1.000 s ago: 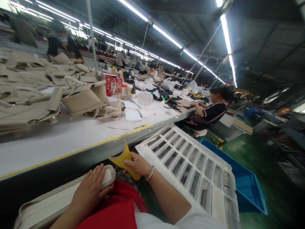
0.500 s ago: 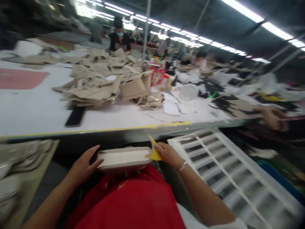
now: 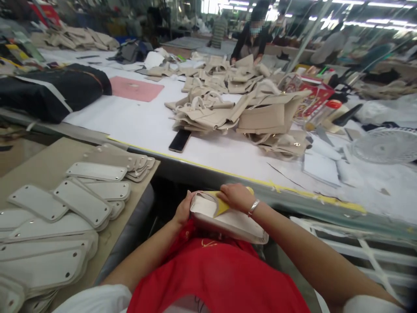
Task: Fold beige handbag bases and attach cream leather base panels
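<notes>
A cream, box-shaped bag piece rests tilted in front of my red apron, its pale flat face up. My left hand grips its far left end, thumb and fingers around the edge. Closed around a thin yellow piece with a curved edge, my right hand presses it against the bag piece's face near the left end. Whether this yellow piece is card or plastic I cannot tell. The fingertips of my right hand are partly hidden behind it.
Stacked white panels with holes lie on a board at the left. Beige bag parts are heaped on the white table, near a phone. A white slatted rack stands at the right. Across the table is a co-worker.
The view has swung left. My right hand has moved the yellow piece from the bag piece's right end to its left end. My left hand has closed on the left end.
</notes>
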`<state>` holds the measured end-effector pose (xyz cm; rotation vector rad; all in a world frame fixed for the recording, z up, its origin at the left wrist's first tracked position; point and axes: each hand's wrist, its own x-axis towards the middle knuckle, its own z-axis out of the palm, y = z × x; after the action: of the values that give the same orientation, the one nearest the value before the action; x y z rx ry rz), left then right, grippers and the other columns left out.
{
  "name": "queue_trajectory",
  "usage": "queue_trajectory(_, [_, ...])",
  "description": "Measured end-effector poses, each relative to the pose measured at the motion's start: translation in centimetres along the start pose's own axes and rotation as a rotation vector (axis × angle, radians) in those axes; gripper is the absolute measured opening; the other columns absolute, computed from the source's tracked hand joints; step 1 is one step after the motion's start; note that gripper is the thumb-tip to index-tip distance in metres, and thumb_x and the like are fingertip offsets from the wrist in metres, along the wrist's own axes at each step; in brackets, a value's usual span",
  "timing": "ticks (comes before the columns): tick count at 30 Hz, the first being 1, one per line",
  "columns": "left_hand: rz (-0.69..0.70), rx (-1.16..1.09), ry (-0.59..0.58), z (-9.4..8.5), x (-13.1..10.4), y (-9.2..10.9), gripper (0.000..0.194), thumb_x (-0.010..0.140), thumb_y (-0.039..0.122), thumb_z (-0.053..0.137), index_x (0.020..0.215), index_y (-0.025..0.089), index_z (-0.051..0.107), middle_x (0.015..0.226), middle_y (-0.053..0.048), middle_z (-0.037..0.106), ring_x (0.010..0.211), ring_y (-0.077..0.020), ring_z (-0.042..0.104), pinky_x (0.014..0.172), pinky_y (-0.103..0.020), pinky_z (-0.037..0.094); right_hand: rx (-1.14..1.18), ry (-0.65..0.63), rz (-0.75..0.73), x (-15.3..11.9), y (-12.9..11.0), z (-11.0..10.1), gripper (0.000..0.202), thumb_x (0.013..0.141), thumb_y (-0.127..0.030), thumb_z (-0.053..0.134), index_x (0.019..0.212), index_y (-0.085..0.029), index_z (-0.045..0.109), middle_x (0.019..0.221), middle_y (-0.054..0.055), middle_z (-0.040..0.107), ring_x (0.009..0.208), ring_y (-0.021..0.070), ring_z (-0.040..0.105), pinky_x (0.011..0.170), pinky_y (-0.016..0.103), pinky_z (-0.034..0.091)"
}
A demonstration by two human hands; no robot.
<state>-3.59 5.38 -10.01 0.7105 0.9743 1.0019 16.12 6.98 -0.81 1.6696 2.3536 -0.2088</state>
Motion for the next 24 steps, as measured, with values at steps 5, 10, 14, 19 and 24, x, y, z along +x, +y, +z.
queue_trajectory(5, [0.037,0.136,-0.027,-0.2,0.1,0.6,0.057,0.083,0.06,0.037,0.104,0.017,0.066,0.098,-0.007,0.067,0.094,-0.0217,0.058,0.086,-0.026,0.039,0.031,0.083,0.02,3.2,-1.2,0.1,0.045,0.092,-0.046,0.027,0.085,-0.016,0.06,0.087,0.01,0.064,0.079,0.0198,0.059,0.066,0.03,0.033])
queue_trajectory(10, [0.033,0.204,0.002,-0.6,0.1,0.5,0.058,0.083,0.061,0.035,0.101,0.016,0.067,0.096,-0.007,0.067,0.093,-0.022,0.057,0.087,-0.025,0.037,0.049,0.115,-0.058,5.4,-2.1,0.2,0.053,0.092,-0.05,0.023,0.081,-0.017,0.063,0.083,0.009,0.064,0.078,0.0198,0.058,0.066,0.031,0.031])
queue_trajectory(14, [-0.065,0.108,0.042,-0.9,0.8,-0.5,0.068,0.08,0.068,0.029,0.106,0.016,0.065,0.099,-0.008,0.067,0.099,-0.0231,0.056,0.089,-0.027,0.037,0.056,0.125,-0.192,7.0,-2.3,-0.1,0.054,0.091,-0.05,0.024,0.08,-0.017,0.065,0.08,0.008,0.065,0.076,0.0178,0.058,0.065,0.03,0.028])
queue_trajectory(19, [-0.164,-0.103,-0.034,-0.8,1.3,-0.7,0.084,0.076,0.075,0.02,0.107,0.009,0.062,0.094,-0.012,0.068,0.094,-0.0249,0.06,0.086,-0.032,0.042,0.045,0.168,-0.392,8.3,-2.6,-0.4,0.054,0.091,-0.05,0.026,0.077,-0.016,0.065,0.075,0.007,0.064,0.071,0.0159,0.056,0.064,0.031,0.025])
queue_trajectory(24, [-0.234,-0.207,-0.095,-0.6,1.2,-0.1,0.085,0.075,0.076,0.024,0.105,0.007,0.063,0.092,-0.014,0.068,0.091,-0.0257,0.062,0.084,-0.033,0.044,0.05,0.171,-0.52,9.3,-2.2,-0.1,0.053,0.091,-0.049,0.028,0.075,-0.015,0.065,0.072,0.008,0.064,0.067,0.015,0.055,0.064,0.031,0.023])
